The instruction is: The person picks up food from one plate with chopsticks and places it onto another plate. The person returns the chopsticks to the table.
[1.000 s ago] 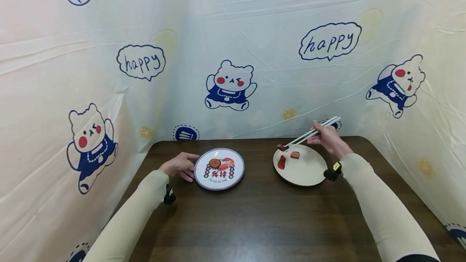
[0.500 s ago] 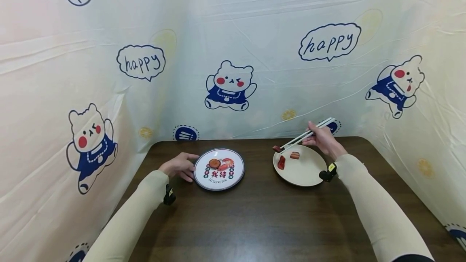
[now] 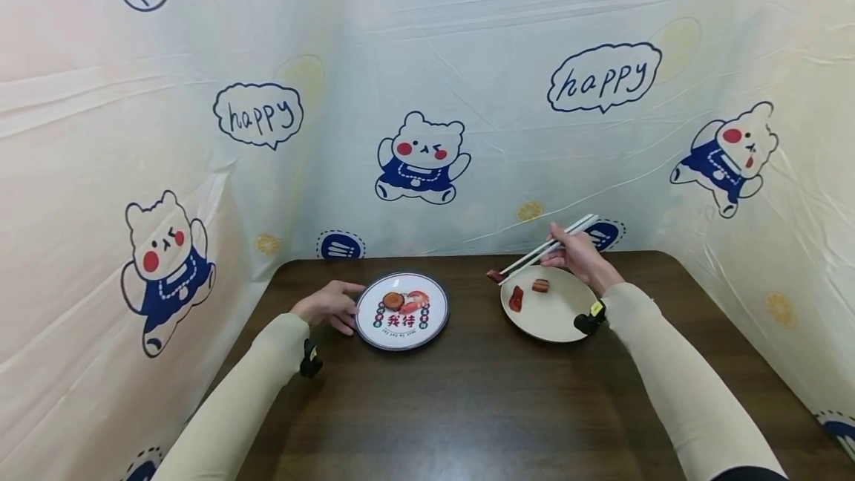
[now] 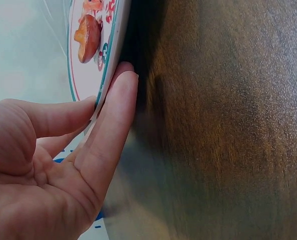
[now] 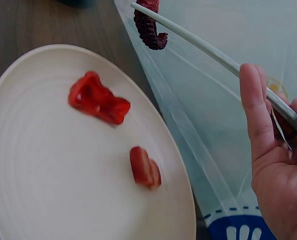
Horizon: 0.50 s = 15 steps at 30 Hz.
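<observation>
My left hand (image 3: 330,305) pinches the left rim of a white, blue-edged plate (image 3: 401,340), thumb on top and fingers below. On that plate lie a brown mushroom-like piece (image 4: 90,39) and an orange shrimp (image 3: 417,300), above printed characters. My right hand (image 3: 577,254) grips a pair of pale chopsticks (image 5: 198,44). Their tips hold a dark red, curled piece like an octopus tentacle (image 5: 147,30), raised just past the left rim of a cream plate (image 3: 554,318). A glossy red piece (image 5: 96,100) and a striped, bacon-like piece (image 5: 145,167) lie on the cream plate.
Both plates stand towards the back of a dark wooden table (image 3: 427,414), with a gap of bare wood between them. A pale curtain (image 3: 320,169) printed with bears encloses the table behind and at both sides.
My right hand has moved left, carrying the chopsticks and the tentacle-like piece from over the cream plate's upper left rim to beyond it. My left hand and both plates have stayed put.
</observation>
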### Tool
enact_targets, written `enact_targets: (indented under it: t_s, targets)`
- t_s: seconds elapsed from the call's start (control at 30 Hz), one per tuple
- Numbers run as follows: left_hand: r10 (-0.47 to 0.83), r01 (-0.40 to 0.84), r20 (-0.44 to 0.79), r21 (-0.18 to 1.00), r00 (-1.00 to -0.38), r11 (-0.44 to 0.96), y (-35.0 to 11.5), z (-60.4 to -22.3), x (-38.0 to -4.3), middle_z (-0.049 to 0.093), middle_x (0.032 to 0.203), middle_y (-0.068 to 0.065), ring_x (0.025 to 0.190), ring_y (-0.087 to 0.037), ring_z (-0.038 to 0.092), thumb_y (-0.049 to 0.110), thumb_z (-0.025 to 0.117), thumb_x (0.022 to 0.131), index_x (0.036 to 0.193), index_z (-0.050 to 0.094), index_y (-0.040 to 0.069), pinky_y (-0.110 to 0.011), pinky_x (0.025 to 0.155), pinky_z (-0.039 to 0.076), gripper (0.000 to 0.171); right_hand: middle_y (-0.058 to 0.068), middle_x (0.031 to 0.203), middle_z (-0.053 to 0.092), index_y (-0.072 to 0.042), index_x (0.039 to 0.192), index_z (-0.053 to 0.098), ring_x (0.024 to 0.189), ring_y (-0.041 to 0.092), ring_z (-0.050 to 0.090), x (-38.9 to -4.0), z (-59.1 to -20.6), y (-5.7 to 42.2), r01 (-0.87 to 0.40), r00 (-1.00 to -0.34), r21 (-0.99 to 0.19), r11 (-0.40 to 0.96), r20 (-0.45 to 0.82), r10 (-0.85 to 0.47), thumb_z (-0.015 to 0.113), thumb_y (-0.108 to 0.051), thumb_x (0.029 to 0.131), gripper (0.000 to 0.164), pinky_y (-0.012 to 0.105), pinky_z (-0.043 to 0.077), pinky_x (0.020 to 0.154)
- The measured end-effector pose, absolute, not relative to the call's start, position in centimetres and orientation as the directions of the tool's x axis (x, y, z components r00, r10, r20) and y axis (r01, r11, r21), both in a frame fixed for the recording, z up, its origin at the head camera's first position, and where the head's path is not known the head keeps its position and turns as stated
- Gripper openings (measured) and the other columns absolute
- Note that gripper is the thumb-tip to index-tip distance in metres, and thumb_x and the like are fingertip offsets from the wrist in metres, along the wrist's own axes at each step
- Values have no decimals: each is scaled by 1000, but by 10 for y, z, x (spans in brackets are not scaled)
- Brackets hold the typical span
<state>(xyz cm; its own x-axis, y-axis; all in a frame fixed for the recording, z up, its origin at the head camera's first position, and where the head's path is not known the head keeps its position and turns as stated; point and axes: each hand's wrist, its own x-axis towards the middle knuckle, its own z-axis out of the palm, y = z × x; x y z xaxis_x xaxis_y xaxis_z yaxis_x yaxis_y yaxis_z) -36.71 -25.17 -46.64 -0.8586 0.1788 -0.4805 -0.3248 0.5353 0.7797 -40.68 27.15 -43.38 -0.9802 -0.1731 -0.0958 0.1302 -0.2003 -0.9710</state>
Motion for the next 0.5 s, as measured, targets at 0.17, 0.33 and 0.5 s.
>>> enact_targets:
  t_s: [0.17,0.33,0.5]
  targets:
    - [175,-326,-483,776,-858,540,-252,-465,-368,58,99,-23,76,-32,66,1,55,91,148,33,10,-42,68,59,62,17,72,66,2,100,51,62,26,68,-411,-430,261,128,-978,-966,-224,-86,-188,50,-36,97,38,44,57,73]
    - [174,-327,-481,778,-859,536,-253,-467,-370,58,97,-23,75,-32,66,1,56,91,148,33,11,-43,67,59,62,17,75,65,2,101,53,63,26,68,-414,-429,253,126,-978,-966,-224,-82,-193,52,-37,96,39,44,58,73]
    - [184,-325,-481,783,-857,531,-255,-469,-370,58,97,-23,75,-33,66,1,56,91,148,33,10,-43,67,59,62,18,75,64,2,101,53,64,26,68,-414,-430,247,133,-978,-966,-221,-92,-188,51,-37,96,39,44,58,73]
